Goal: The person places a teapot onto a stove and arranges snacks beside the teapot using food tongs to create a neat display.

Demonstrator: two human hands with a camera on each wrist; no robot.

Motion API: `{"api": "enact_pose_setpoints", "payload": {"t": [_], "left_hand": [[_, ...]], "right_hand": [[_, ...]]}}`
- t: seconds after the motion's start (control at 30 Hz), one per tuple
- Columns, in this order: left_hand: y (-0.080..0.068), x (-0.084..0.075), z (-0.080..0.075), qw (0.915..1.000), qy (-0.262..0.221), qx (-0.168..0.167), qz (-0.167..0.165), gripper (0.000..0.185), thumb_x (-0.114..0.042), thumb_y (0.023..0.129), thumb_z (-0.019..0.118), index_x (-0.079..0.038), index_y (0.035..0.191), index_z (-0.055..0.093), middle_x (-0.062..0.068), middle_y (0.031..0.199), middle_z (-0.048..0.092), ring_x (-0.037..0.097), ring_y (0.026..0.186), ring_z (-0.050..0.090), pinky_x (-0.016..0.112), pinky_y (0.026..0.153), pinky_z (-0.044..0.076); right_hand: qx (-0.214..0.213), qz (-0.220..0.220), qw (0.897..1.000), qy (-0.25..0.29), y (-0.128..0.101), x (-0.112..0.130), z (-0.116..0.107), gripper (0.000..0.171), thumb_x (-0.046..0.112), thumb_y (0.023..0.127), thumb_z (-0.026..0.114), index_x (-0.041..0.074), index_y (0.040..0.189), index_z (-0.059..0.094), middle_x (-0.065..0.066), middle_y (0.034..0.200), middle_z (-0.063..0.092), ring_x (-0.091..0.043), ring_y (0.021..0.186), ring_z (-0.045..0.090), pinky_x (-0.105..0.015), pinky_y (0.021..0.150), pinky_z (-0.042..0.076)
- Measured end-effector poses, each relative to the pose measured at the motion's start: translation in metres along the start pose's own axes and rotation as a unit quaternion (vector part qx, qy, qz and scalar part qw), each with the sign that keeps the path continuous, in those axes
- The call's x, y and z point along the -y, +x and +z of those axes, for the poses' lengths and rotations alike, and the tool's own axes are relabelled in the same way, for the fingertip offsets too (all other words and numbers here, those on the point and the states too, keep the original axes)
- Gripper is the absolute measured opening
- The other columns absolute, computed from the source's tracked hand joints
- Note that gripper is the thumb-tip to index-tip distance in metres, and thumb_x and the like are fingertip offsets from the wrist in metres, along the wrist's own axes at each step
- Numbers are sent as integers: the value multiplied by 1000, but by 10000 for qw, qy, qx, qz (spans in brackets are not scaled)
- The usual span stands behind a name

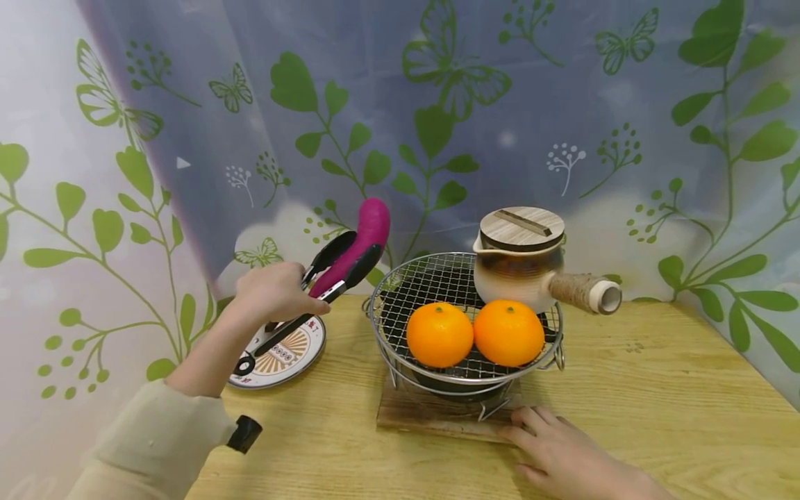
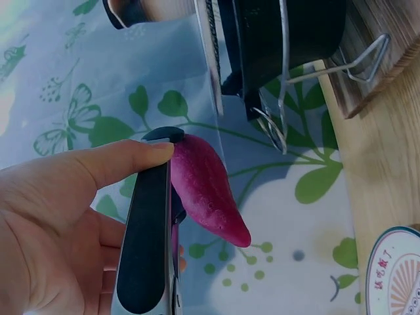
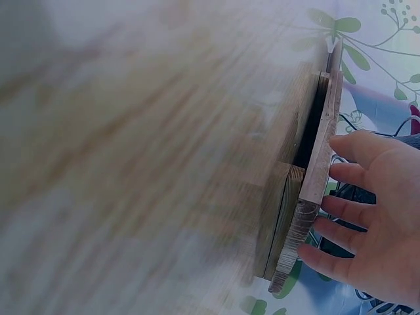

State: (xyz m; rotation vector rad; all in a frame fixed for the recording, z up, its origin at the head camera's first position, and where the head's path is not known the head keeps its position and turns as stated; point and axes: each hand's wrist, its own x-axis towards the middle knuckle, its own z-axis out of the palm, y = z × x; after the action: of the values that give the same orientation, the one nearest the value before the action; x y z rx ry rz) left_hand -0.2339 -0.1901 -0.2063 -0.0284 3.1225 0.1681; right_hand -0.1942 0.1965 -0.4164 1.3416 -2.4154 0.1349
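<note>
Beside grill rim point(image 1: 375, 305), tongs-held sweet potato point(image 1: 365, 232)

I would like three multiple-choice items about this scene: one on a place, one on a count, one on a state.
1. Where is the purple sweet potato?
A. on the round wire grill
B. held in the black tongs, in the air
C. on the patterned plate

2. How many round oranges lie on the round wire grill?
A. one
B. two
C. three

3. How is the brown clay pot?
A. covered by a wooden lid
B. uncovered
C. tipped over

Answers:
1 B, the left hand grips the black tongs around it.
2 B, two oranges sit side by side.
3 A, the wooden lid rests on top.
</note>
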Motion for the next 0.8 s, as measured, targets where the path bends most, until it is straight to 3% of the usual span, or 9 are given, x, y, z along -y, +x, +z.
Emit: {"api": "enact_pose_setpoints", "payload": {"t": [0.27, 0.4, 0.47, 0.53, 0.67, 0.8], "left_hand": [[0, -16, -5, 9998, 143, -14, 140, 47, -54, 73, 70, -10, 84, 55, 3, 78, 55, 24, 70, 50, 34, 54, 38], [-2, -25, -6, 9995, 163, 56, 280, 58, -54, 73, 70, -7, 107, 59, 5, 90, 59, 23, 69, 50, 32, 53, 38], [-2, -29, -7, 9991, 184, 72, 380, 61, -53, 73, 70, -7, 111, 59, 5, 93, 60, 22, 68, 50, 31, 52, 39], [-1, -33, -7, 9988, 206, 67, 445, 59, -53, 73, 70, -7, 108, 59, 5, 90, 60, 21, 67, 51, 31, 51, 39], [1, -41, -7, 9986, 181, 35, 488, 46, -52, 72, 71, -10, 86, 56, 3, 77, 56, 21, 64, 50, 31, 51, 39], [1, -47, -5, 9983, 196, 27, 544, 47, -52, 72, 71, -11, 86, 56, 2, 77, 56, 21, 65, 51, 30, 51, 39]], "right_hand": [[-104, -62, 9999, -19, 0, -1, 2, 38, 27, 76, 71, 16, 111, 60, -4, 108, 51, -19, 93, 49, -36, 72, 48], [-106, -48, 9999, 34, 0, -1, 2, 37, 27, 77, 71, 18, 112, 60, -3, 108, 51, -17, 92, 48, -35, 70, 48], [-100, -34, 9999, 52, 0, -1, 2, 37, 27, 77, 71, 18, 112, 60, -2, 108, 51, -17, 92, 48, -35, 70, 48], [-116, -26, 9999, 35, 0, -1, 2, 37, 27, 77, 71, 18, 111, 60, -3, 108, 51, -17, 91, 48, -35, 70, 48], [-85, 14, 10000, 27, 0, -1, 1, 37, 28, 77, 71, 18, 111, 60, -3, 108, 51, -18, 92, 48, -36, 70, 48], [98, 96, 9998, 116, 0, -2, 1, 35, 28, 79, 69, 17, 111, 60, -3, 107, 51, -17, 91, 48, -36, 70, 47]]}}
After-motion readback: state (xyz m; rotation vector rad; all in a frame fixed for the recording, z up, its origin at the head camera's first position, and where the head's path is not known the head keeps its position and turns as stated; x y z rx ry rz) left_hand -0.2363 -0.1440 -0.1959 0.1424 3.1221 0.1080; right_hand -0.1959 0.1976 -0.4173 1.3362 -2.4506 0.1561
